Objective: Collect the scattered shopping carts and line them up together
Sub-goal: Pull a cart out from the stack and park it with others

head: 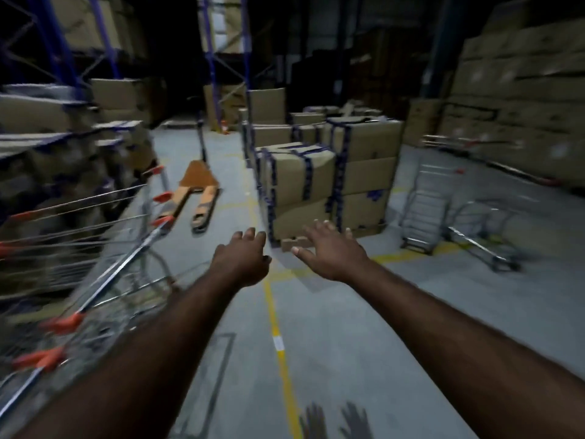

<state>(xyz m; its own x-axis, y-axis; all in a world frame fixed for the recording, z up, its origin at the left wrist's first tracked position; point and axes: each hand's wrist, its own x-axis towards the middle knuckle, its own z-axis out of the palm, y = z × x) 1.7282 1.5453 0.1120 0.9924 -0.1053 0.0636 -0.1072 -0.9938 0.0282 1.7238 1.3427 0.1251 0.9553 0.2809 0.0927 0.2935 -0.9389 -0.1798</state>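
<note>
Nested carts point(95, 280) are already lined up along the floor's left edge, handles parallel. 1 stray cart point(456, 213) lies tipped near the right wall. Both hands out, left hand point(242, 259), right hand point(332, 251), fingers apart, holding nothing, likely heading for it.

head view | worn high — faces forward and down | near both outstretched arms, warehouse floor point(332, 343) beyond

Both bare arms outstretched, left hand point(242, 259) loosely curled, right hand point(332, 253) spread, empty
</note>
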